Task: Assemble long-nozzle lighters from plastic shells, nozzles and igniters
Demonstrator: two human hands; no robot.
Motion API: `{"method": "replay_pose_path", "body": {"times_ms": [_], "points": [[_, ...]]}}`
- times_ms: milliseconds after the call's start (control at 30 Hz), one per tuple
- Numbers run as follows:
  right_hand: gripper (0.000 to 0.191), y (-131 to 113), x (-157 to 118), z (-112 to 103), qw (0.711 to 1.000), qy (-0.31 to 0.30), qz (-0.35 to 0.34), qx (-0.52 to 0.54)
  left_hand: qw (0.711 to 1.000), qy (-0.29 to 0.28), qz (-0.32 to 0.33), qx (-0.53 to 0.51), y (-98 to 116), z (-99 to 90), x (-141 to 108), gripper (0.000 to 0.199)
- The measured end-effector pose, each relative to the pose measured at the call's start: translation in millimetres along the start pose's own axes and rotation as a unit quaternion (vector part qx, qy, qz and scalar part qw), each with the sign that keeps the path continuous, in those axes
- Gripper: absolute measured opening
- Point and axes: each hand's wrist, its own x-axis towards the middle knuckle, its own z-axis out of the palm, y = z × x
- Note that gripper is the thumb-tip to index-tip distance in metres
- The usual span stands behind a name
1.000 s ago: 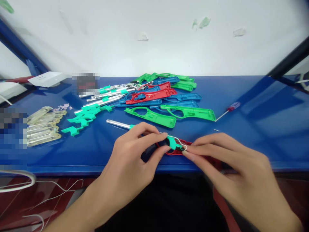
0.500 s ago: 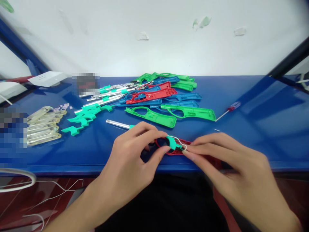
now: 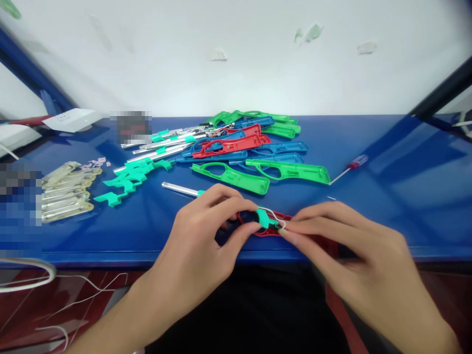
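Close to the table's front edge lies a red lighter shell half (image 3: 262,233), partly covered by my hands. My left hand (image 3: 206,236) pinches a teal trigger (image 3: 263,218) between thumb and index finger, over the shell's finger opening. From under that hand a silver lighter tube (image 3: 180,189) sticks out to the left. The fingertips of my right hand (image 3: 350,246) are closed on the small black end piece (image 3: 275,225) by the trigger, where a thin white wire (image 3: 272,212) loops round. My right fingers hide most of the shell's handle.
Behind my hands lie green (image 3: 232,178), blue (image 3: 295,147) and red (image 3: 232,145) shell halves in a pile. Silver tubes (image 3: 162,153), loose teal triggers (image 3: 127,181) and yellowish fuel tanks (image 3: 70,196) lie left. A screwdriver (image 3: 354,164) rests right, near a small pin (image 3: 331,198).
Both hands stay almost still on the trigger and its end piece. The left fingertips have shifted very slightly right.
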Motion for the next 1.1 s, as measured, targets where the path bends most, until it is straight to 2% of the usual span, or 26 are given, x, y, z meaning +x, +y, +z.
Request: {"method": "replay_pose_path", "body": {"times_ms": [700, 900, 1100], "points": [[0.009, -0.6, -1.3, 0.1, 1.000, -0.008, 0.019, -0.001, 1.000, -0.011, 0.004, 0.013, 0.6, 1.3, 0.4, 0.017], [0.007, -1.0, -1.3, -1.9, 0.999, -0.001, 0.044, 0.010, 0.999, -0.016, 0.031, 0.024, 2.5, 0.1, -2.0, 0.019], [0.009, 3.5, 0.0, -7.4, 0.999, -0.032, 0.018, 0.009, 0.997, -0.009, 0.041, 0.065, 2.5, 1.3, -6.4, 0.021]]}}
